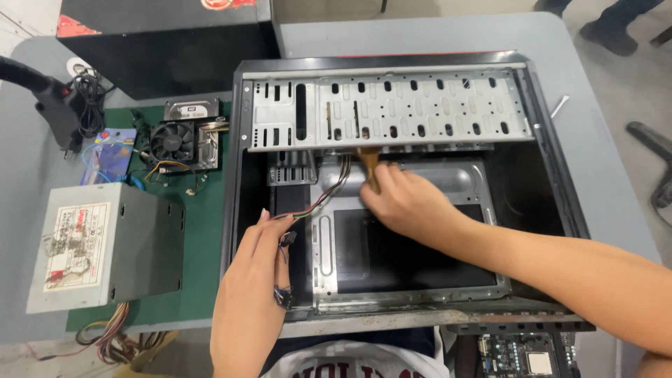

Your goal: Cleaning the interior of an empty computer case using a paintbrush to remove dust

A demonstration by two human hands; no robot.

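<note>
While the left hand point(248, 294) pinches a bundle of thin coloured wires point(308, 206) between thumb and fingers, holding their small connectors point(283, 294) clear at the near-left wall of the open computer case point(553, 182), the right hand point(406, 203) closes around a wooden-handled brush point(369, 168) deeper inside, its head tucked under the perforated drive cage point(392, 112). Judged from this, short, light strokes serve best, with the wires kept taut and aside so nothing snags. Nearest the body sits a motherboard point(525, 357), partly cut off by the frame edge. Left of the case, a grey power supply point(105, 245) rests on a green mat point(203, 259), with a cooling fan point(171, 140) and a hard drive point(190, 108) beyond. All lies on a grey table point(602, 147); farther off, a black box point(168, 42) and bare floor.
</note>
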